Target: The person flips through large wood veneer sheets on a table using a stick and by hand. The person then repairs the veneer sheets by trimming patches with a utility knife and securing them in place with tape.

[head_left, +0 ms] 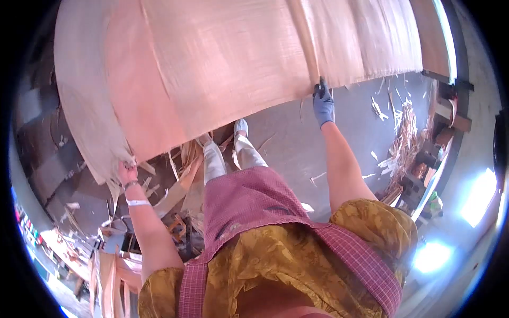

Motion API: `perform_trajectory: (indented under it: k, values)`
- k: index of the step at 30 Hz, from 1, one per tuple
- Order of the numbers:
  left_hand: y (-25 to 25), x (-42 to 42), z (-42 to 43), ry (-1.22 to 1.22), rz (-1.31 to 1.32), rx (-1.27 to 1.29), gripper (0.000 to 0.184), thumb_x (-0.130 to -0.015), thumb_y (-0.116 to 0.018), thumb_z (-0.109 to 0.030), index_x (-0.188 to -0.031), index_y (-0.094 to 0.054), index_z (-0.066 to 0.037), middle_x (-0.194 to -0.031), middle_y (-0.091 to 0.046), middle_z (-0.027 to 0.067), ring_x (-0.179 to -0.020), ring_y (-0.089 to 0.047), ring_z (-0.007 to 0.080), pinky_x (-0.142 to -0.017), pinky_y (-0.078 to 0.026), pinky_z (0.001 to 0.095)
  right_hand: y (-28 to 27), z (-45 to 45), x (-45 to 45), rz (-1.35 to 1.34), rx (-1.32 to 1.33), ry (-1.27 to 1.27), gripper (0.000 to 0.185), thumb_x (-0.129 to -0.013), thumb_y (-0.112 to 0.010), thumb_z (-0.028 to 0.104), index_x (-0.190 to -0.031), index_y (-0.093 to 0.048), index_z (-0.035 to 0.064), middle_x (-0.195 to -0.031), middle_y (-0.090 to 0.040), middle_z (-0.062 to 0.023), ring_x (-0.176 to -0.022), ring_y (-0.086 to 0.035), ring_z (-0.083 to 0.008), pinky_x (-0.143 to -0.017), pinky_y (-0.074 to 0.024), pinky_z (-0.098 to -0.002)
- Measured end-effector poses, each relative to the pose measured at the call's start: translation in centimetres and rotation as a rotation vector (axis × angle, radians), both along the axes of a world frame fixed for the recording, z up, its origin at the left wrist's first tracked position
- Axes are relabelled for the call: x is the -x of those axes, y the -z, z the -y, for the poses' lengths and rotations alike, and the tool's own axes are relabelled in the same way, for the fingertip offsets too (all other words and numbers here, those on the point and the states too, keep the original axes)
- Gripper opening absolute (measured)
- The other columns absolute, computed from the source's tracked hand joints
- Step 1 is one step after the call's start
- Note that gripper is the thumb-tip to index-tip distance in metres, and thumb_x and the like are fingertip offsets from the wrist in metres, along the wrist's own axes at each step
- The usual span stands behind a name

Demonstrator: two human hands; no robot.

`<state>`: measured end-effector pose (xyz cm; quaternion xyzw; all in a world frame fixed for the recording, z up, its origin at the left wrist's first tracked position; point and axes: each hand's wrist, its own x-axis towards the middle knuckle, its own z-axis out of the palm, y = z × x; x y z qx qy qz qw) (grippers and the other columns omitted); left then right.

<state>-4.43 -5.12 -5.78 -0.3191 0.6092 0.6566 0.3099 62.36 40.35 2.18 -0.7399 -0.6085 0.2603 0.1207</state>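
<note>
1. Sheet (228,69): beyond apron (249,199).
2. Hands apart, beyond apron: left hand (127,173) seemingly clamped on sheet corner (blurry there), right hand (323,104) clamped on near edge.
3. Uneven pull could tear sheet.

A grey floor (281,159) spreads across the middle, dotted with loose pale slivers (377,109). Toward the right, a tangled heap of thin strips (405,127) lies on it, next to a row of dark blocks (416,185) along the edge. Beyond them sits a small green-and-white object (435,204), too blurred to identify, near two glaring patches of light (432,257). On the left, dull flat panels (50,175) lie in shadow. Lower down, wooden scraps (183,228) are jumbled near long peach-coloured strips (108,278), and small multicoloured items (29,228) show at the far left.
</note>
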Motion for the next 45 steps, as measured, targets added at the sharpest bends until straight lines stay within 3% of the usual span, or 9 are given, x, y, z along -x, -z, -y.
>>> perform_trajectory:
  k: [12, 13, 14, 16, 22, 31, 39, 42, 45]
  values:
    - [-1.9, -4.3, -2.0, 0.014, -0.139, -0.215, 0.025, -0.095, -0.053, -0.03, -0.111, -0.058, -0.012, -0.105, -0.065, 0.0029, -0.093, -0.063, 0.0199, -0.078, -0.054, 0.0388, -3.1, 3.2, -2.8, -0.134, -0.004, 0.009, 0.061, -0.095, -0.056, 0.023, -0.148, -0.03, 0.0097, -0.126, -0.06, -0.0183, -0.113, -0.06, -0.0318, -0.089, -0.0479, -0.0358]
    - [-2.1, -4.8, -2.4, -0.019, -0.137, -0.193, 0.026, -0.093, -0.054, -0.029, -0.112, -0.057, -0.011, -0.106, -0.064, 0.0036, -0.094, -0.062, 0.0206, -0.077, -0.054, 0.0388, -2.3, 4.0, -3.9, -0.042, -0.208, -0.04, 0.035, -0.092, -0.064, 0.027, -0.117, -0.059, 0.0029, -0.09, -0.068, -0.0162, -0.084, -0.067, -0.0252, -0.072, -0.0497, -0.0369]
    - [-1.8, -5.0, -2.8, -0.043, -0.118, -0.16, 0.027, -0.092, -0.056, -0.029, -0.112, -0.055, -0.011, -0.107, -0.063, 0.0043, -0.095, -0.061, 0.0214, -0.077, -0.054, 0.0388, -1.9, 4.5, -5.5, 0.027, -0.094, 0.045, 0.03, -0.089, -0.069, 0.029, -0.076, -0.061, 0.0033, -0.062, -0.054, -0.0059, -0.057, -0.051, -0.0153, -0.054, -0.0402, -0.0338]
    - [-2.2, -5.0, -3.8, -0.149, -0.105, -0.105, 0.031, -0.091, -0.057, -0.029, -0.115, -0.053, -0.011, -0.111, -0.061, 0.0059, -0.098, -0.06, 0.0231, -0.077, -0.053, 0.0397, 1.0, 5.1, -8.3, -0.119, -0.129, 0.179, 0.043, -0.088, -0.07, 0.029, -0.059, -0.047, 0.0074, -0.053, -0.037, 0.0029, -0.051, -0.033, -0.0085, -0.046, -0.0263, -0.0317]
    - [-2.3, -4.8, -3.7, -0.195, -0.094, -0.069, 0.037, -0.089, -0.058, -0.028, -0.121, -0.049, -0.01, -0.115, -0.057, 0.0086, -0.103, -0.057, 0.0265, -0.081, -0.051, 0.0422, -2.5, 8.8, -15.0, -0.139, -0.179, 0.321, 0.046, -0.088, -0.071, 0.031, -0.056, -0.045, 0.0106, -0.052, -0.038, 0.0066, -0.05, -0.033, -0.0069, -0.046, -0.0234, -0.0304]
    - [-0.1, -5.5, -2.1, 0.065, -0.168, -0.26, 0.028, -0.097, -0.049, -0.026, -0.111, -0.057, -0.003, -0.105, -0.061, 0.0089, -0.092, -0.062, 0.0225, -0.069, -0.057, 0.0422, -13.8, 3.0, -24.7, 0.609, -0.514, 0.125, 0.044, -0.089, -0.068, 0.037, -0.064, -0.056, 0.0022, -0.052, -0.047, 0.0023, -0.049, -0.04, -0.0114, -0.048, -0.0341, -0.0307]
    - [-6.4, -10.5, -6.4, -0.377, -0.055, 0.194, 0.013, -0.084, -0.062, -0.02, -0.087, -0.063, -0.007, -0.078, -0.06, 0.0051, -0.065, -0.057, 0.018, -0.056, -0.047, 0.0345, -5.9, 0.5, 3.3, -0.742, 0.108, 0.138, 0.026, -0.096, -0.06, 0.032, -0.082, -0.063, 0.0098, -0.06, -0.053, 0.0045, -0.043, -0.042, -0.0056, -0.038, -0.0312, -0.0227]
    - [-8.8, -12.0, -6.6, -0.143, -0.542, 0.99, 0.018, -0.081, -0.057, -0.007, -0.097, -0.062, 0.0, -0.093, -0.066, 0.0183, -0.084, -0.065, 0.0295, -0.079, -0.051, 0.0395, -7.1, 5.1, 16.9, -0.73, 0.301, 0.188, 0.039, -0.089, -0.064, 0.048, -0.077, -0.057, 0.0112, -0.048, -0.042, 0.0041, -0.035, -0.036, -0.0069, -0.032, -0.0275, -0.0243]
    - [-13.7, -11.4, -7.1, 0.786, -1.177, 0.932, 0.039, -0.082, -0.052, 0.001, -0.121, -0.051, -0.003, -0.124, -0.057, 0.0159, -0.112, -0.056, 0.035, -0.094, -0.046, 0.0407, -2.0, 4.8, 20.3, -0.669, 0.304, 0.143, 0.041, -0.09, -0.062, 0.048, -0.075, -0.055, 0.0101, -0.048, -0.043, 0.0019, -0.034, -0.039, -0.0086, -0.032, -0.0305, -0.0264]
